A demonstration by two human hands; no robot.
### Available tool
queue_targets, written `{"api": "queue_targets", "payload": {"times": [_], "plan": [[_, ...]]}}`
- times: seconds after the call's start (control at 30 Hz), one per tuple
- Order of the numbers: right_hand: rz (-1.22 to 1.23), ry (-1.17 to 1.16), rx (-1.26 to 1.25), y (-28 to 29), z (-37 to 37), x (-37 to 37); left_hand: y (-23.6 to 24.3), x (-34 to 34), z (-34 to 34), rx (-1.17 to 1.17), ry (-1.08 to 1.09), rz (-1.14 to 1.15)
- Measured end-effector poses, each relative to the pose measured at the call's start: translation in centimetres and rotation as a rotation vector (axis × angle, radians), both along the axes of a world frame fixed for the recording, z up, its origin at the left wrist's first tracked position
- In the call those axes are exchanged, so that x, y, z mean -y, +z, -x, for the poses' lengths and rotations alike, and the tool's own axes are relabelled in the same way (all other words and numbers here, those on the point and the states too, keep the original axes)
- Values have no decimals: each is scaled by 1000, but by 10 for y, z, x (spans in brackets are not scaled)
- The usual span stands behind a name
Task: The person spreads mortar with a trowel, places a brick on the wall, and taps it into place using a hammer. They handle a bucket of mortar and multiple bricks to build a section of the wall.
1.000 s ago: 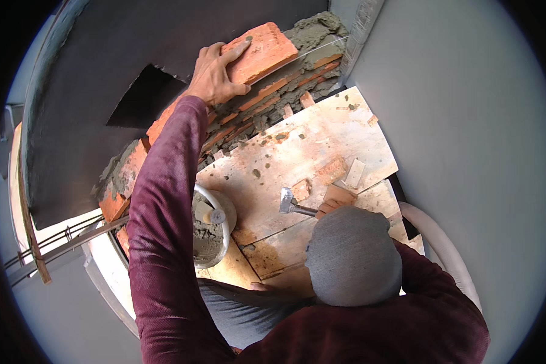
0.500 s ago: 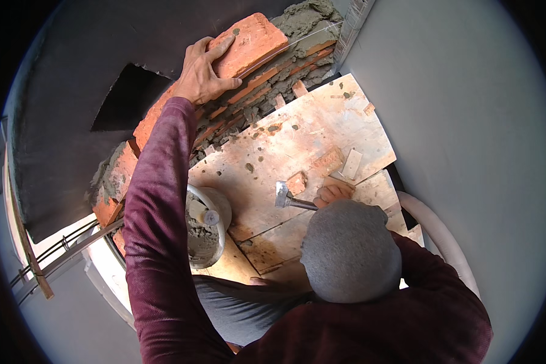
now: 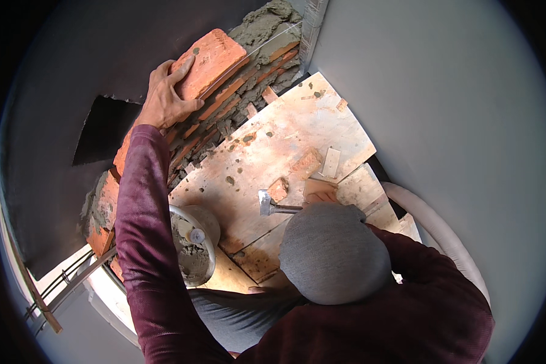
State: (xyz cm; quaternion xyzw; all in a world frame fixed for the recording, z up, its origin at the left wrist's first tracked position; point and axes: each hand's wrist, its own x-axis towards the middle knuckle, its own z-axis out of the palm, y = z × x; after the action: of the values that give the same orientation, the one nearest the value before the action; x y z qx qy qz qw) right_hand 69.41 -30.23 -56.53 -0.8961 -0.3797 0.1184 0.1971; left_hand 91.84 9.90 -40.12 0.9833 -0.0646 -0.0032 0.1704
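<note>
My left hand (image 3: 164,100) grips the near left end of an orange-red brick (image 3: 212,57), fingers over its top and thumb on its front side. That brick lies on top of a brick wall, along a taut white string (image 3: 258,48). Grey mortar (image 3: 267,24) is spread on the wall beyond it. Lower right, my right hand (image 3: 320,192) is closed round the handle of a hammer (image 3: 266,202), held low over the boards; a grey cap partly covers this hand and the handle's end.
A bucket (image 3: 211,258) of mortar with a tool in it stands by my left arm. Brick pieces (image 3: 278,189) and a small flat strip (image 3: 331,162) lie on the stained boards (image 3: 255,164). A grey wall (image 3: 437,109) rises on the right, a dark panel (image 3: 48,79) on the left.
The whole view has shifted, so the wall and boards sit farther left. My left hand stays on the brick, and my right hand still holds the hammer low.
</note>
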Motion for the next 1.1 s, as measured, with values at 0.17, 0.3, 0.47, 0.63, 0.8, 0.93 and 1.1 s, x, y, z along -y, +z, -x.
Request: {"api": "queue_targets", "payload": {"times": [0.17, 0.3, 0.47, 0.63, 0.8, 0.93, 1.1], "plan": [[20, -32, 43, -2, 3, 3, 6, 5, -1, -21, -5, -12], [26, -47, 76, -5, 6, 5, 7, 2, -3, -28, -50, -29], [-1, -47, 27, -8, 5, 5, 4, -1, 0, -20, -41, 3], [8, -39, -69, 6, -1, 6, 9, 1, -4, -54, -56, -26], [-21, -37, -143, 6, -5, 9, 3, -4, -4, -43, -67, -60], [-101, -6, -93, 33, -15, 1, -18, -42, -16, -10, -143, 22], [-153, 99, 9, 71, -25, -9, -5, -66, 13, -67, -111, 80]]}}
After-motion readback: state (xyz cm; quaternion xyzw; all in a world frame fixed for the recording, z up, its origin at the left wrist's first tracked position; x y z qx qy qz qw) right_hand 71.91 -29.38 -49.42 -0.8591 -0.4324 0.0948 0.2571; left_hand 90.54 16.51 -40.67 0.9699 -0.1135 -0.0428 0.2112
